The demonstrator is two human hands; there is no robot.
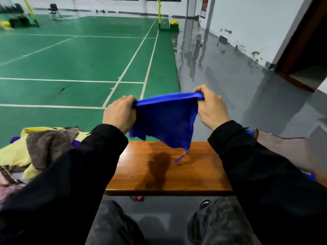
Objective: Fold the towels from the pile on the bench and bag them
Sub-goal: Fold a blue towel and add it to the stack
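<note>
Hands, left hand (120,113) and right hand (211,108), pinching blue towel (166,121) top corners; keep the edge taut, lower onto desk (203,172).

Green court floor (74,57) ahead of me, white boundary lines (131,61) crossing it. To its right a glossy grey floor strip (212,71), reflecting light. White wall (247,23) on my right, paint flaking along its base. Dark wooden door frame (300,41) at far right. Yellow-green net post (159,9) at the court edge on a green base with a yellow weight (174,23). Second post (29,7) far left, blurred. Folding chair (54,11) by the back wall. Wooden bench (159,170) right in front of me.
</note>
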